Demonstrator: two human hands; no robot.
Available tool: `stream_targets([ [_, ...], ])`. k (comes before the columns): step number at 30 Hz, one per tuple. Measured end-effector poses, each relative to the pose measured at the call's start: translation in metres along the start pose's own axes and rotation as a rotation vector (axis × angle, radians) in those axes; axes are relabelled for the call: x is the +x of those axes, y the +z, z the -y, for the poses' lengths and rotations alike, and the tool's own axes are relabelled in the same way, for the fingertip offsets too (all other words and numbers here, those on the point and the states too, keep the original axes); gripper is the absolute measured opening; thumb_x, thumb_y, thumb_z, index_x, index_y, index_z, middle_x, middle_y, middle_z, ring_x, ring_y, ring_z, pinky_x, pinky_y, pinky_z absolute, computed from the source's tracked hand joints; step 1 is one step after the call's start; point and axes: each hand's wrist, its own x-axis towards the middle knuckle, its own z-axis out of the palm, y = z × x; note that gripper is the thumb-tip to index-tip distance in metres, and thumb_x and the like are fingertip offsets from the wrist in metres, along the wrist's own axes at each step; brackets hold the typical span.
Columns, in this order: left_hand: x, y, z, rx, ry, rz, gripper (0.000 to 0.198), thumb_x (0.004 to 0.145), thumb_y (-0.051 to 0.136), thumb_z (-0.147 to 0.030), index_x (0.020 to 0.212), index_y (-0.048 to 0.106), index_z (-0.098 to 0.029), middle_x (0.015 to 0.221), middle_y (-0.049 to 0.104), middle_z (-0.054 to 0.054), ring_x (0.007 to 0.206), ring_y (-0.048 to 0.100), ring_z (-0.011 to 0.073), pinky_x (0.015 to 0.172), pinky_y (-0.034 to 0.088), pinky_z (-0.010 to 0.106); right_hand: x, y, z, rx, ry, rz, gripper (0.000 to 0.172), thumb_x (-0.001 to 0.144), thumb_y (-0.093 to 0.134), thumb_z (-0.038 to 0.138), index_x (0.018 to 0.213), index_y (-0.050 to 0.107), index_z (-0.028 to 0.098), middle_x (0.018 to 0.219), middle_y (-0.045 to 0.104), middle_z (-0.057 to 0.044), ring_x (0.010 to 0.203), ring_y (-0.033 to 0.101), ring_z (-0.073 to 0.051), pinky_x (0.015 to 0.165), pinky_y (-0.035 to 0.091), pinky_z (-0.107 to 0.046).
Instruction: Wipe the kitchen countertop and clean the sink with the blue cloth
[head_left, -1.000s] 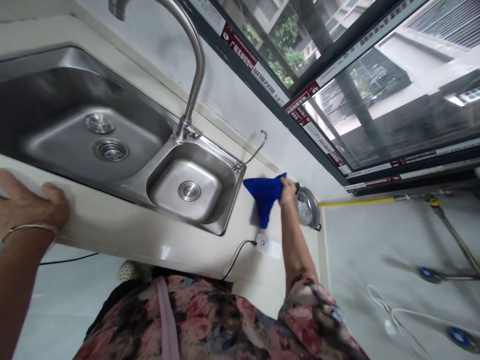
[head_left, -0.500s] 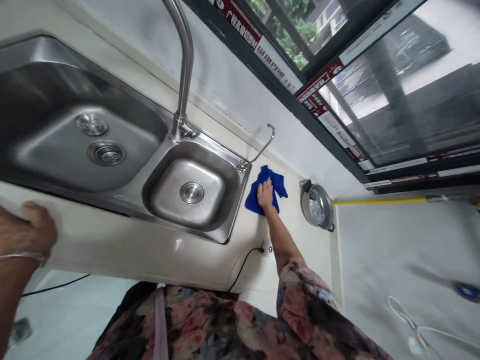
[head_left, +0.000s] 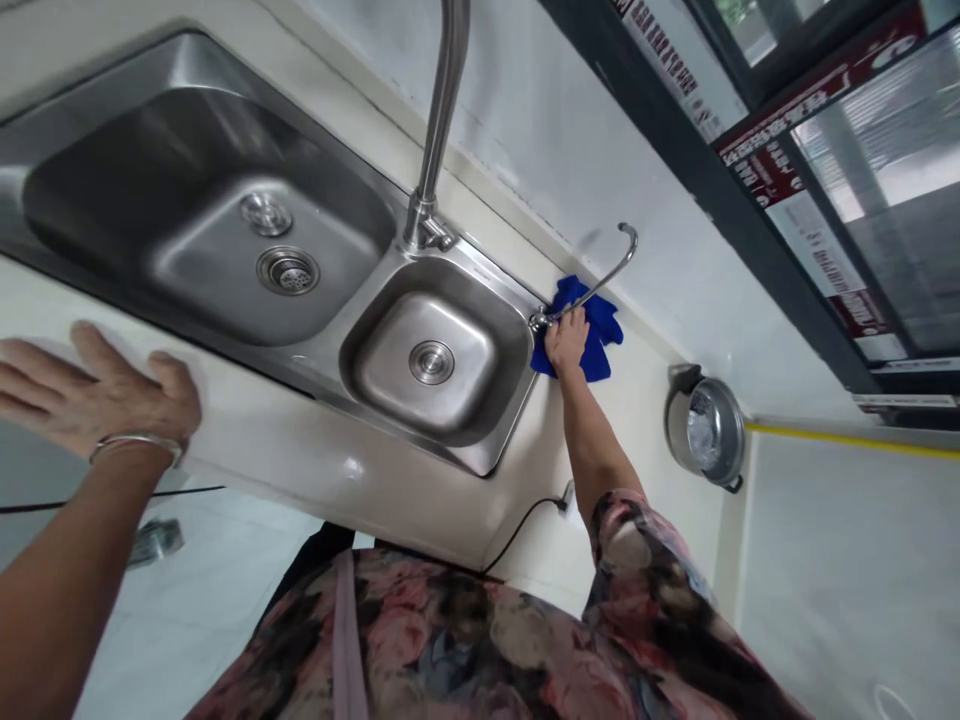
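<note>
My right hand (head_left: pixel 567 340) presses on a bunched blue cloth (head_left: pixel 595 355) on the countertop, its fingers bent against the fabric. The cloth lies at the right end of the steel sink, around the foot of a thin curved tap (head_left: pixel 611 272). That tap's spout arches over the cloth, close to my fingertips. On the left, my left hand (head_left: pixel 112 400) rests open at the counter's front edge, fingers spread and nothing held. Beside my right hand is the small sink basin (head_left: pixel 420 420) with its round drain.
The large basin (head_left: pixel 217 250) takes up the left, with a tall faucet (head_left: pixel 444 110) between the basins. A steel pot (head_left: pixel 709 430) stands right of the cloth. A black cord (head_left: pixel 517 535) runs to a socket by my right forearm. A window frame (head_left: pixel 675 170) rises behind.
My right hand has pushed the blue cloth toward the sink edge and round the thin tap's foot. My left hand has spread its fingers on the counter edge. The view has shifted left.
</note>
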Motion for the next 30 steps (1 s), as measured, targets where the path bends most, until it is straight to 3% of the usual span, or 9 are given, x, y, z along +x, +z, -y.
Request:
stream_targets([
  [3,0.003,0.008,0.005,-0.001,-0.003,-0.076,0.08,0.1,0.024,-0.052,0.164,0.023,-0.005,0.174,-0.001,0.026,0.16,-0.006,0.0455,0.125,-0.002,0.071,-0.029,-0.005,0.013,0.006,-0.04,-0.013,0.06,0.105,0.038,0.026,0.16,0.035,0.006,0.172,0.021,-0.021,0.158,0.014,-0.028,0.126,0.018,-0.051],
  [8,0.008,0.014,0.01,-0.043,-0.011,-0.119,0.079,0.098,0.029,-0.053,0.161,0.032,-0.005,0.174,0.001,0.026,0.159,-0.005,0.0477,0.124,-0.002,0.072,-0.084,-0.017,0.026,-0.011,-0.061,0.005,0.057,0.1,0.039,0.028,0.152,0.049,0.007,0.171,0.025,-0.02,0.157,0.017,-0.031,0.127,0.019,-0.051],
  [15,0.005,0.006,0.008,-0.066,-0.025,-0.058,0.078,0.1,0.028,-0.052,0.163,0.029,-0.007,0.172,0.0,0.029,0.159,-0.007,0.0483,0.124,-0.001,0.071,-0.174,-0.026,0.049,-0.068,-0.272,0.08,0.052,0.095,0.046,0.029,0.142,0.061,0.011,0.165,0.042,-0.016,0.159,0.019,-0.036,0.129,0.016,-0.057],
  [20,0.01,0.01,0.012,-0.053,-0.033,-0.072,0.075,0.1,0.031,-0.051,0.161,0.033,-0.007,0.172,0.003,0.03,0.159,-0.005,0.0485,0.124,-0.001,0.07,-0.222,-0.033,0.042,-0.058,-0.426,0.16,0.046,0.097,0.048,0.03,0.137,0.064,0.016,0.157,0.053,-0.012,0.16,0.023,-0.033,0.13,0.017,-0.057],
  [25,0.01,0.011,0.016,-0.1,-0.011,-0.064,0.076,0.099,0.038,-0.048,0.159,0.034,-0.003,0.171,0.003,0.031,0.159,-0.005,0.0489,0.125,-0.001,0.07,-0.225,-0.031,0.031,-0.031,-0.35,0.107,0.049,0.099,0.043,0.034,0.142,0.059,0.018,0.166,0.042,-0.012,0.16,0.024,-0.029,0.13,0.021,-0.056],
  [30,0.006,0.012,0.015,-0.091,0.006,-0.099,0.076,0.1,0.035,-0.051,0.162,0.029,-0.008,0.172,0.0,0.029,0.159,-0.008,0.0472,0.124,-0.001,0.072,-0.179,-0.019,0.028,-0.016,-0.111,-0.001,0.06,0.1,0.034,0.037,0.155,0.044,0.017,0.171,0.031,-0.015,0.159,0.026,-0.032,0.126,0.025,-0.059],
])
